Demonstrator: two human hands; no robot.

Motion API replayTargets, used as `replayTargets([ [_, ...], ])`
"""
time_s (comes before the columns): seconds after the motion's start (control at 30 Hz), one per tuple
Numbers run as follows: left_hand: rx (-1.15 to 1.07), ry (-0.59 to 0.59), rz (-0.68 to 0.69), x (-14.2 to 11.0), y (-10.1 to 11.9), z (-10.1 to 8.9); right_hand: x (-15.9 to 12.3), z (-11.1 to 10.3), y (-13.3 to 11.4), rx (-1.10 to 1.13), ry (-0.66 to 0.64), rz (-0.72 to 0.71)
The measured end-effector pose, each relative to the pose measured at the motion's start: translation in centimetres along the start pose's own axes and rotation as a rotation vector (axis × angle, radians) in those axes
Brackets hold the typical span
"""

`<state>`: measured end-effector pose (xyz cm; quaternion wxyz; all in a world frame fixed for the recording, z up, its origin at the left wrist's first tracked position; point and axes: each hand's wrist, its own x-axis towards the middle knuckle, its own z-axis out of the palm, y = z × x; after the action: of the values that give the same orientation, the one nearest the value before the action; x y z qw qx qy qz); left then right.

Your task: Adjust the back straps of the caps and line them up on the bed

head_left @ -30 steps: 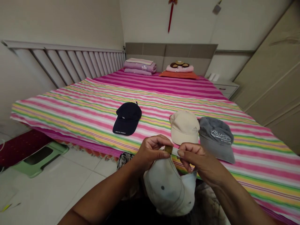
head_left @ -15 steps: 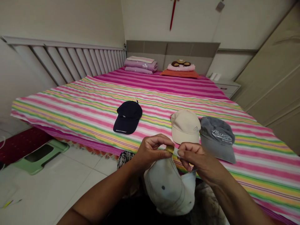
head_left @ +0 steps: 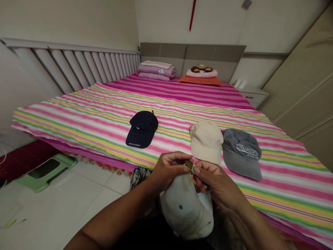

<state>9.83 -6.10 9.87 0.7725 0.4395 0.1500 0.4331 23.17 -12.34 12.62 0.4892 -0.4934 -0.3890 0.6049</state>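
Note:
A pale, light-coloured cap (head_left: 179, 205) hangs from my hands over my lap, its back opening turned up. My left hand (head_left: 171, 166) pinches the brass-coloured buckle (head_left: 188, 164) on the cap's back strap. Close beside it, my right hand (head_left: 212, 177) is closed on the white strap end, mostly hidden by the fingers. Beyond my hands, a beige cap (head_left: 206, 139) and a grey cap (head_left: 241, 152) with white lettering lie side by side on the bed. Farther left lies a navy cap (head_left: 142, 128), brim towards me.
The bed's striped sheet (head_left: 85, 114) spreads ahead. Folded purple bedding (head_left: 156, 72) and an orange pillow (head_left: 200, 81) sit by the headboard (head_left: 163, 50). A green stool (head_left: 49, 170) stands on the floor at left, and a white nightstand (head_left: 253, 95) at back right.
My right hand has moved left, closer to the buckle, and less of the white strap shows between my hands. The cap's right side has swung slightly left.

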Motion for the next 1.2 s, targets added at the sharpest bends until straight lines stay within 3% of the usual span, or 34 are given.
replayTargets([
  [0.27, -0.061, 0.028, 0.034, 0.0, -0.3, 0.0, -0.2, -0.1, 0.3, 0.101, -0.028, 0.014],
  [0.47, -0.09, -0.016, 0.002, -0.1, -0.6, 0.1, -0.2, 0.1, 0.5, 0.14, -0.004, -0.013],
  [0.6, -0.115, 0.014, -0.013, 0.0, -0.6, 0.0, 0.0, -0.1, 0.5, 0.112, -0.013, -0.05],
  [0.8, -0.155, 0.089, 0.029, 0.1, -0.6, -0.3, -0.2, -1.3, 0.5, -0.139, -0.004, -0.075],
  [1.03, -0.152, 0.016, -0.06, -0.4, -1.1, 0.0, -0.1, -0.5, 1.2, 0.023, -0.023, -0.039],
  [1.2, -0.161, 0.087, -0.016, -0.3, -0.9, -0.2, -0.1, -0.8, 0.9, -0.026, -0.053, -0.035],
])
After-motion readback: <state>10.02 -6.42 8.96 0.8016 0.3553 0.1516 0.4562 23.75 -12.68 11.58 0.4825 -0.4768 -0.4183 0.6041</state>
